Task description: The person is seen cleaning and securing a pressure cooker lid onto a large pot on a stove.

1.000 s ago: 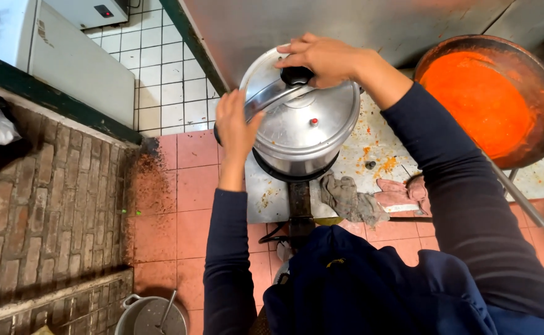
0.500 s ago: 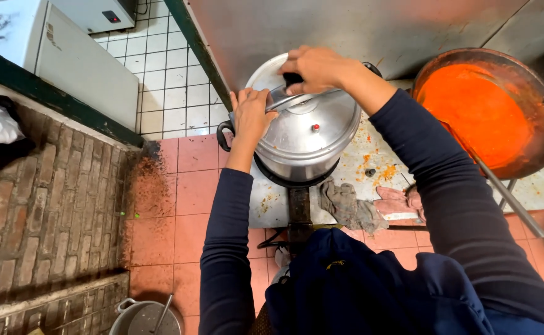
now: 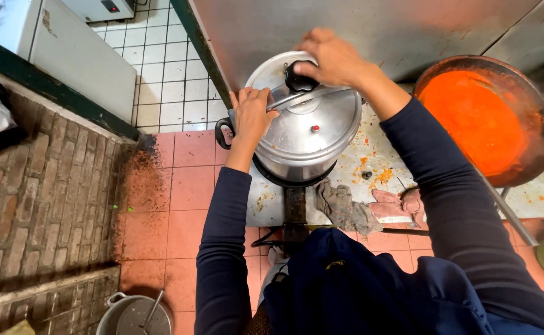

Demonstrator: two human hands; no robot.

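Steel fills the middle of the view: a large silver pressure cooker (image 3: 306,133) sits on a burner at the near edge of a stained cooking bench (image 3: 377,167), seen from above. The person's left hand (image 3: 250,115) is closed over the left end of the metal clamp bar (image 3: 309,97) that crosses the lid, beside the pot's black side handle (image 3: 222,133). The right hand (image 3: 331,59) is curled over the far side of the lid, its fingers wrapped about the black knob (image 3: 298,77) at the lid's centre.

Judging by both grips, the step in hand is working the lid's clamp, either locking or freeing it; which one cannot be told. The next move would call for a firm, steady turn of the knob while the left hand braces the bar and keeps the pot from sliding.

To the right stands a wide pan of orange sauce (image 3: 480,118). Crumpled cloths (image 3: 346,208) lie on the bench's near edge.

Compared with a second ago, the left hand has moved from the pot's left rim up onto the bar, and the right hand has stayed at the knob.
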